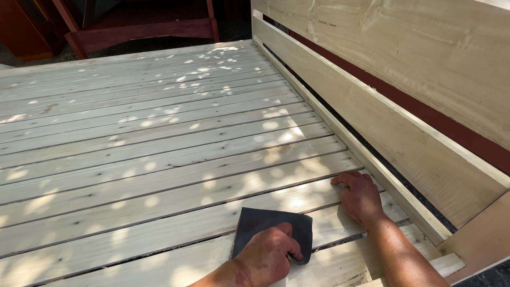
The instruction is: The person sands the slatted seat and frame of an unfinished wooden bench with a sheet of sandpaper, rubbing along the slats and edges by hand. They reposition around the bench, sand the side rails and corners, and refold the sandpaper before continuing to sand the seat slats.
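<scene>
My left hand [265, 256] is pressed down on a dark grey sheet of sandpaper [255, 223], thumb and fingers gripping its near edge. The sheet lies flat on the pale wooden slats [159, 159] of a wide bench seat, near its front right corner. About a hand's width to the right, my right hand [360, 195] rests palm down on the slats. Its fingers are curled slightly and point left, and it holds nothing. Dappled sunlight falls across the boards.
The bench's pale plank backrest [404, 106] rises along the right side, with a dark red board [457, 130] behind it. Narrow gaps run between the slats. Dark red wooden furniture [138, 32] stands beyond the far end.
</scene>
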### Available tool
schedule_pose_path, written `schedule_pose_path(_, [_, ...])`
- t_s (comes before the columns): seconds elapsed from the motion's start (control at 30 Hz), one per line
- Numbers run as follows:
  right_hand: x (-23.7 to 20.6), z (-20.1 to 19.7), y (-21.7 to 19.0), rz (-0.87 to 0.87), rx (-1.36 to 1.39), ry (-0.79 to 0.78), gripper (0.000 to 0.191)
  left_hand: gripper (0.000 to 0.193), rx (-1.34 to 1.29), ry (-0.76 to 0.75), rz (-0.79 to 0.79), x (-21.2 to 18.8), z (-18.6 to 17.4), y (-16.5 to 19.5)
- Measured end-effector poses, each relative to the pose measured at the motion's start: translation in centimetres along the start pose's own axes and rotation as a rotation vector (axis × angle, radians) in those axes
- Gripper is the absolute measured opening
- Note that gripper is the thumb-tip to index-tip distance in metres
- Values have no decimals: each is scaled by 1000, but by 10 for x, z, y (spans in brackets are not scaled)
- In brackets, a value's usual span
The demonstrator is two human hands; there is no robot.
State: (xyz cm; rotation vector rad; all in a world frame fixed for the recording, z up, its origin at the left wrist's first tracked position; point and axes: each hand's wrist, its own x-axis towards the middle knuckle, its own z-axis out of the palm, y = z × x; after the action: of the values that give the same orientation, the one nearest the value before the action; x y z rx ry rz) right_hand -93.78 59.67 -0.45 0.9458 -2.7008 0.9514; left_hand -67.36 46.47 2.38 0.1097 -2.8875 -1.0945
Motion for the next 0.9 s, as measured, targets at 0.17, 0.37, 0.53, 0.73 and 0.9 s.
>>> schedule_pose_path(0.17, [0, -2, -9, 13, -50, -15, 39, 31, 57, 7, 122, 33, 14, 28])
schedule_pose_path(0.37, [-3, -7, -11, -52, -74, 5, 41, 33, 42, -34, 128, 17, -1, 19])
schedule_pose_path(0.53, [-3, -4, -13, -3, -104, -5, 38, 34, 51, -34, 111, 10, 1, 11])
schedule_pose_path(0.73, [-4, -6, -11, -73, -92, 19, 41, 32, 38, 66, 264, 24, 11, 22])
schedule_pose_path(0.9, [-4, -6, -14, -38, -122, -2, 38, 27, 46, 3, 146, -2, -7, 1])
